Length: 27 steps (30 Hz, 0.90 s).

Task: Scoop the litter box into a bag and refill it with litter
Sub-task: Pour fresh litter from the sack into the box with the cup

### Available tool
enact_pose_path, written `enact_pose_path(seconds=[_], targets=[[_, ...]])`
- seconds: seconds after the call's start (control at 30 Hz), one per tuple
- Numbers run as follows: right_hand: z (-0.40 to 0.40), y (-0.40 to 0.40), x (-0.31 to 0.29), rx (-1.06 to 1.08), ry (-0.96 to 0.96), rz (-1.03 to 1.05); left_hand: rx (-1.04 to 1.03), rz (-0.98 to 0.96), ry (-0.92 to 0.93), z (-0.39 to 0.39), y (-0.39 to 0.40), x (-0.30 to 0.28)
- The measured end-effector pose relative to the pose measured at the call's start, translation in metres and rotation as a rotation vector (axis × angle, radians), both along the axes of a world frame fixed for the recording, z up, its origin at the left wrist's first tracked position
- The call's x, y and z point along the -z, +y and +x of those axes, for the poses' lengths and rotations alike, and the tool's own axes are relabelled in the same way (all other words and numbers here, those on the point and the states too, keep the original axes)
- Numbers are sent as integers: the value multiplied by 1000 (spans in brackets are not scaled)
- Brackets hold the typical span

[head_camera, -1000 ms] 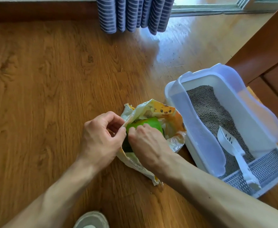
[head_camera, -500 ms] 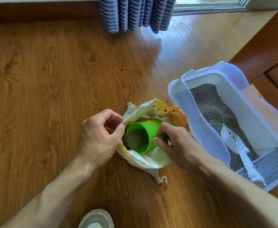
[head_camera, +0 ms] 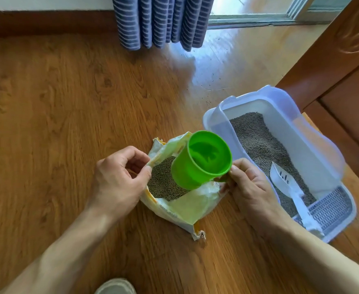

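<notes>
An open yellow litter bag [head_camera: 187, 209] lies on the wooden floor with brown granules showing inside. My left hand [head_camera: 119, 181] pinches the bag's left rim and holds the mouth apart. My right hand [head_camera: 250, 187] grips the handle of a green cup [head_camera: 199, 162], held above the bag mouth, tilted toward me, with a little litter inside. To the right stands the white litter box [head_camera: 223, 128] with grey litter, and a white slotted scoop [head_camera: 289, 185] rests in it.
A striped blue curtain [head_camera: 161, 20] hangs at the back by a sunlit glass door. Brown wooden furniture [head_camera: 344, 66] stands close behind the box on the right. Stray granules dot the floor beyond the box. A shoe tip [head_camera: 116, 287] shows at the bottom edge.
My right hand has lifted the green cup up out of the bag and toward the box. The left hand has kept its hold on the bag rim.
</notes>
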State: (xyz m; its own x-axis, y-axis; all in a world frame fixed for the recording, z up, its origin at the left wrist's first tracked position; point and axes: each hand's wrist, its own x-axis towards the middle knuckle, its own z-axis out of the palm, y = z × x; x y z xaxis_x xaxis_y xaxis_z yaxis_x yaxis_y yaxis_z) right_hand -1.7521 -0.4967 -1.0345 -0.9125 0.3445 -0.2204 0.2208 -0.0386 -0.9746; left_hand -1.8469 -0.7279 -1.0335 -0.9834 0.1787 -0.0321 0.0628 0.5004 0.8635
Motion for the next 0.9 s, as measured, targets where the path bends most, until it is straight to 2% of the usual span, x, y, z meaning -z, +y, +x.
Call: enact_pose_path(seconds=[0.07, 0.27, 0.47, 0.67, 0.8, 0.9], targets=[[0, 1, 0, 40, 6, -108, 5, -4, 0, 0, 0, 0], [-2, 7, -17, 91, 70, -190, 9, -23, 15, 0, 3, -2], [8, 31, -30, 85, 80, 42, 88, -154, 130, 1, 11, -10], [8, 67, -46, 280, 126, 59, 172, -244, 253, 0, 27, -11], [11, 95, -52, 424, 111, 272, 204, -327, 287, -3, 41, -9], [14, 113, -52, 423, 60, 472, 284, -392, 313, -5, 58, -13]])
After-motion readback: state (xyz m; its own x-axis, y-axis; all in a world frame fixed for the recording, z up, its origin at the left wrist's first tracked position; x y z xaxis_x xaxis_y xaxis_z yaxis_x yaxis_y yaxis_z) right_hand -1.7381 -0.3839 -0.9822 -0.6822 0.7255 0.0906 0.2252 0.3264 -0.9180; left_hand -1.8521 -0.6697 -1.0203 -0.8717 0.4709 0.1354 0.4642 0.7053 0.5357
